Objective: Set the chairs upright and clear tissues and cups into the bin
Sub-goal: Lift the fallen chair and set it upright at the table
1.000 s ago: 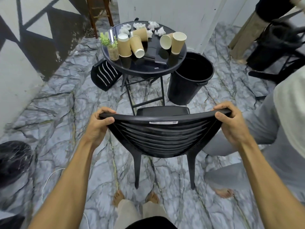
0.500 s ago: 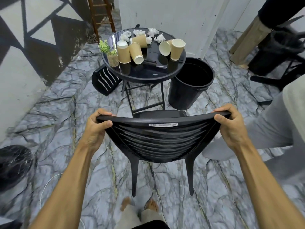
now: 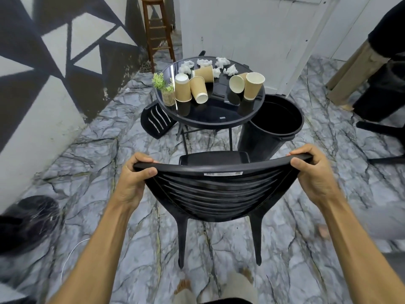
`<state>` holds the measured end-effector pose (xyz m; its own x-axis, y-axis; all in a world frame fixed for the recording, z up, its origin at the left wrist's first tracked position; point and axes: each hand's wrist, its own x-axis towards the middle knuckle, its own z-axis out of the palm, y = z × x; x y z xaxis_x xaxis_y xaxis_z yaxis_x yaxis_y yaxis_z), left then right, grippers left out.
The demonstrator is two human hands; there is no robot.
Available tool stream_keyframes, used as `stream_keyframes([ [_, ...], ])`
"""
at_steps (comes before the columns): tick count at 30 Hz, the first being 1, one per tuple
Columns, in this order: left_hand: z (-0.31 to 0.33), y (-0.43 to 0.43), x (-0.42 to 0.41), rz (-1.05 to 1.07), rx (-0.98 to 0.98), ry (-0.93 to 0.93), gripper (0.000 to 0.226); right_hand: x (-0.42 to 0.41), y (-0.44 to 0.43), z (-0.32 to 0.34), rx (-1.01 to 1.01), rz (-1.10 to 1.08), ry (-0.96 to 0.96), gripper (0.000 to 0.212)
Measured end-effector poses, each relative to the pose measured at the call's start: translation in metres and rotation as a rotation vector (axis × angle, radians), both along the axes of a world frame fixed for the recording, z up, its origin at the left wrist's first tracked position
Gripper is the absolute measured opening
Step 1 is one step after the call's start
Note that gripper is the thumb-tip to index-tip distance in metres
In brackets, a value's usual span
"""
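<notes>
Gripping top rail of black chair (image 3: 215, 194) w/ both hands: left hand (image 3: 133, 178) clenched on left end of backrest, thumb over near side, fingers curled over far edge; right hand (image 3: 313, 174) clenched on right end, same way. Chair upright, rear legs on marble floor (image 3: 92, 163), seat facing away toward round black counter (image 3: 210, 121). White label strip on back of top rail, approx. centre.

On counter: five brown paper cups. One upside down (image 3: 182, 87) near left edge, one tipped against it w/ mouth toward camera (image 3: 199, 89), one lying on its side further back (image 3: 203, 73), one lying on its side w/ mouth toward camera (image 3: 237, 84), one upright (image 3: 253, 85) touching it on the right. Crumpled white tissues (image 3: 222, 62) scattered along far edge. Small green plant in pot (image 3: 165, 89) at left edge.

Black bin (image 3: 271, 130) open, on floor just beside counter, right side, beyond chair seat. Second black chair (image 3: 156, 121) tipped over on floor under left edge of counter. Wooden stool (image 3: 156, 34) by far wall. Bare feet at bottom edge. Dark blurred object at lower left, can't tell what.
</notes>
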<state>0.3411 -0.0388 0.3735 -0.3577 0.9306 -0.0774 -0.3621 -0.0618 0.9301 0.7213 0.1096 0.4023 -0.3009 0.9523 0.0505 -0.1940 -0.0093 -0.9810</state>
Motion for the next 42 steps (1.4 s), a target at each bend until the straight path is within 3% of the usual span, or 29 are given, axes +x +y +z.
stream_keyframes([
  [3, 0.003, 0.011, 0.012, 0.041, -0.003, 0.003, 0.038, 0.008, 0.028, -0.005, -0.003, 0.053, 0.009, 0.025],
  [8, 0.006, 0.04, 0.047, 0.145, -0.002, 0.042, 0.029, 0.029, 0.084, -0.017, -0.039, 0.136, 0.046, 0.05],
  [11, 0.004, 0.056, 0.073, 0.223, -0.004, 0.042, 0.037, 0.042, 0.121, -0.019, -0.04, 0.192, 0.031, 0.048],
  [15, 0.001, 0.075, 0.105, 0.307, 0.01, 0.03, 0.026, 0.062, 0.161, -0.018, -0.055, 0.266, 0.016, 0.032],
  [18, 0.001, 0.089, 0.121, 0.313, 0.012, 0.046, 0.036, 0.073, 0.185, -0.018, -0.05, 0.303, 0.008, 0.044],
  [24, -0.001, 0.111, 0.142, 0.353, 0.017, 0.075, 0.023, 0.083, 0.214, -0.024, -0.063, 0.327, -0.002, 0.03],
  [29, -0.003, 0.127, 0.144, 0.356, 0.021, 0.095, 0.034, 0.085, 0.232, -0.028, -0.078, 0.342, 0.02, 0.047],
  [35, -0.008, 0.142, 0.14, 0.365, 0.036, 0.068, 0.034, 0.079, 0.246, -0.031, -0.091, 0.347, 0.023, 0.048],
  [39, -0.015, 0.147, 0.135, 0.38, 0.03, 0.076, 0.043, 0.073, 0.256, -0.032, -0.095, 0.358, 0.023, 0.034],
  [42, -0.018, 0.153, 0.133, 0.379, 0.022, 0.078, 0.036, 0.071, 0.261, -0.036, -0.092, 0.365, 0.032, 0.042],
])
